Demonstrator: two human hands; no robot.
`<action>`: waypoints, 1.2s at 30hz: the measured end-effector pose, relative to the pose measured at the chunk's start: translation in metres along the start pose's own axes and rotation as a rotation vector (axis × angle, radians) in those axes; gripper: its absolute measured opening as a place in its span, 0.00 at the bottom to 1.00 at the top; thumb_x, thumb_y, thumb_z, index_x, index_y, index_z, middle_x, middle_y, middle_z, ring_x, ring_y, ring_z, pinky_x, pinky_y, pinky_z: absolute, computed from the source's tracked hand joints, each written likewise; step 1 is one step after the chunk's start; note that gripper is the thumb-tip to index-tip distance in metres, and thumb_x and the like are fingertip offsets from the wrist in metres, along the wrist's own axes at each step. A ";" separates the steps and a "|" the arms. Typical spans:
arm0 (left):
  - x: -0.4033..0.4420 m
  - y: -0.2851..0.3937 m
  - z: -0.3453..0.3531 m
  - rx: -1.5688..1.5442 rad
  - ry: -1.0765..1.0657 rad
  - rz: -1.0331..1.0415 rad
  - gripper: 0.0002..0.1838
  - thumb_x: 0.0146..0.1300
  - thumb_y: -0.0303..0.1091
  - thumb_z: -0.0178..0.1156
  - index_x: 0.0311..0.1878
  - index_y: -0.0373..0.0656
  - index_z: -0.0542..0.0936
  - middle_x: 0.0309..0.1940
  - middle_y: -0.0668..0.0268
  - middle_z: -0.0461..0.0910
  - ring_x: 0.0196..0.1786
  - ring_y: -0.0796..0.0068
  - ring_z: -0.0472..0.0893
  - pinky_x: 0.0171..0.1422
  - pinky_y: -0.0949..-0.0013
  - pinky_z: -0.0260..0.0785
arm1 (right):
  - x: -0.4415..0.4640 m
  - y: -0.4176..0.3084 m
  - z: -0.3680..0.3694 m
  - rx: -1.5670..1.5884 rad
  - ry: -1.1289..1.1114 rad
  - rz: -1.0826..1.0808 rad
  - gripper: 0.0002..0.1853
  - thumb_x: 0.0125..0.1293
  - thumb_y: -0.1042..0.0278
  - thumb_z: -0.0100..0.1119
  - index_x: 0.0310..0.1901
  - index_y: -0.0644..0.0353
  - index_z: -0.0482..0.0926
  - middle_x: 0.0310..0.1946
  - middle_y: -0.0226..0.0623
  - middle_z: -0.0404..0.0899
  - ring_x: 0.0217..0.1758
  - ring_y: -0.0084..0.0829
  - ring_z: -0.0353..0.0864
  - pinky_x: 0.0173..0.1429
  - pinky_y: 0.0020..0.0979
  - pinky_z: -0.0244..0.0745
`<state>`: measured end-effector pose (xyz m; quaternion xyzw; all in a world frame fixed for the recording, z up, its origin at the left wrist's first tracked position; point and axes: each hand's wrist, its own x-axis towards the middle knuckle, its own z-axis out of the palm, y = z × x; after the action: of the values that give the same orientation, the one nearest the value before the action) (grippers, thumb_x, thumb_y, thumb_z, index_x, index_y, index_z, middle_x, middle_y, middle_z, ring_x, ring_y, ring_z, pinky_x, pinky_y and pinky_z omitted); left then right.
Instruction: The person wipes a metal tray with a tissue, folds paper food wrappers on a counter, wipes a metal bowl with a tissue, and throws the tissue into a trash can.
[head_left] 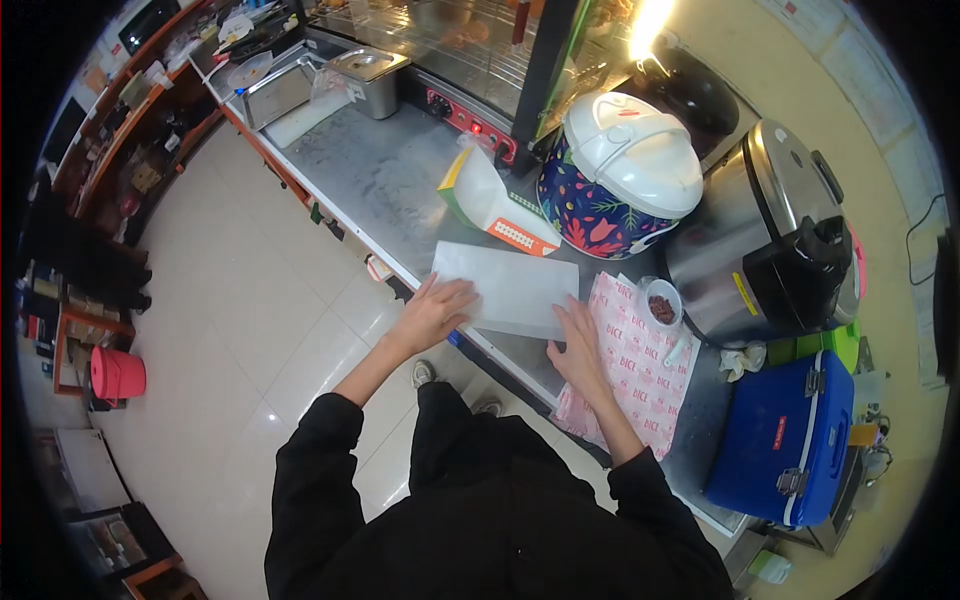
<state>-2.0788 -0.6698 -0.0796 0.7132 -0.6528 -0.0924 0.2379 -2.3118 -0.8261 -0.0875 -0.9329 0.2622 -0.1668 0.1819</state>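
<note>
A white folded paper piece (pixel 525 287), perhaps a flattened food box, lies level at the counter's front edge, between both hands. My left hand (pixel 435 312) holds its left end, fingers bent over the top; the thumb is hidden. My right hand (pixel 580 348) grips the right end near the front corner, fingertips on the paper and the thumb lower down. Just behind stands an opened paper food box (pixel 490 203) in white, green and orange. To the right of my right hand lies a stack of pink-and-white printed paper (pixel 640 365).
A small cup of dark bits (pixel 661 303) sits on the printed paper. Behind are a floral rice cooker (pixel 610 190), a steel urn (pixel 745 240) and a glass warming cabinet (pixel 470 60). A blue cooler box (pixel 780 440) is at right, a metal pan (pixel 372 85) at far left.
</note>
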 end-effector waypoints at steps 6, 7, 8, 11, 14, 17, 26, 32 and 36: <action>0.003 -0.010 0.002 0.026 -0.025 0.060 0.16 0.55 0.35 0.60 0.49 0.48 0.77 0.55 0.64 0.71 0.60 0.65 0.68 0.68 0.52 0.53 | 0.003 0.021 0.006 0.118 -0.010 -0.010 0.19 0.52 0.74 0.58 0.48 0.64 0.73 0.49 0.44 0.74 0.55 0.40 0.70 0.61 0.39 0.59; 0.003 -0.011 0.003 0.070 -0.034 0.080 0.16 0.56 0.36 0.59 0.49 0.48 0.77 0.55 0.63 0.71 0.61 0.65 0.68 0.69 0.52 0.52 | 0.005 0.021 0.006 0.080 -0.027 -0.051 0.17 0.52 0.74 0.57 0.47 0.64 0.74 0.48 0.43 0.74 0.54 0.40 0.70 0.61 0.39 0.59; 0.004 -0.012 0.006 0.114 -0.044 0.102 0.15 0.56 0.36 0.58 0.48 0.49 0.77 0.54 0.62 0.71 0.61 0.65 0.67 0.69 0.52 0.51 | 0.006 0.021 0.002 0.042 -0.043 -0.091 0.16 0.53 0.74 0.57 0.45 0.63 0.74 0.46 0.43 0.75 0.52 0.39 0.71 0.60 0.38 0.59; 0.004 -0.014 0.013 0.270 -0.011 0.210 0.15 0.56 0.36 0.57 0.48 0.48 0.77 0.52 0.60 0.73 0.60 0.65 0.69 0.69 0.53 0.52 | 0.010 0.016 -0.007 -0.039 -0.074 -0.163 0.13 0.53 0.73 0.57 0.42 0.63 0.75 0.44 0.41 0.75 0.50 0.37 0.72 0.60 0.37 0.59; 0.002 -0.019 0.016 0.340 0.016 0.291 0.16 0.54 0.35 0.57 0.47 0.46 0.77 0.50 0.58 0.74 0.58 0.63 0.71 0.68 0.54 0.53 | 0.012 0.009 -0.011 -0.050 -0.034 -0.189 0.14 0.53 0.71 0.57 0.42 0.62 0.75 0.44 0.40 0.74 0.50 0.37 0.71 0.59 0.37 0.59; -0.002 -0.024 0.017 0.313 0.032 0.286 0.17 0.53 0.34 0.57 0.48 0.44 0.76 0.51 0.58 0.74 0.57 0.62 0.72 0.68 0.54 0.54 | 0.011 -0.002 -0.014 -0.063 -0.020 -0.212 0.15 0.53 0.70 0.57 0.44 0.60 0.74 0.46 0.39 0.72 0.52 0.37 0.69 0.59 0.37 0.59; -0.020 -0.026 0.008 0.269 0.077 0.329 0.22 0.48 0.32 0.62 0.50 0.46 0.75 0.53 0.57 0.72 0.58 0.62 0.71 0.68 0.56 0.56 | 0.002 -0.008 -0.008 -0.093 -0.026 -0.304 0.17 0.53 0.69 0.58 0.46 0.58 0.73 0.46 0.38 0.71 0.52 0.36 0.69 0.60 0.39 0.59; -0.026 -0.027 0.000 0.282 0.108 0.370 0.21 0.48 0.33 0.62 0.49 0.47 0.76 0.54 0.58 0.72 0.58 0.63 0.71 0.68 0.56 0.56 | -0.007 -0.004 0.004 -0.132 -0.034 -0.363 0.14 0.53 0.70 0.57 0.43 0.60 0.74 0.40 0.34 0.72 0.49 0.32 0.70 0.63 0.42 0.57; -0.031 -0.029 0.003 0.306 0.143 0.404 0.21 0.48 0.34 0.63 0.48 0.47 0.77 0.54 0.59 0.72 0.59 0.64 0.71 0.68 0.56 0.56 | -0.010 -0.006 0.005 -0.125 -0.079 -0.360 0.12 0.54 0.71 0.56 0.41 0.62 0.74 0.39 0.35 0.72 0.48 0.33 0.70 0.63 0.43 0.57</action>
<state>-2.0585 -0.6386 -0.1006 0.6009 -0.7698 0.1075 0.1863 -2.3152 -0.8151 -0.0916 -0.9800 0.0939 -0.1434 0.1007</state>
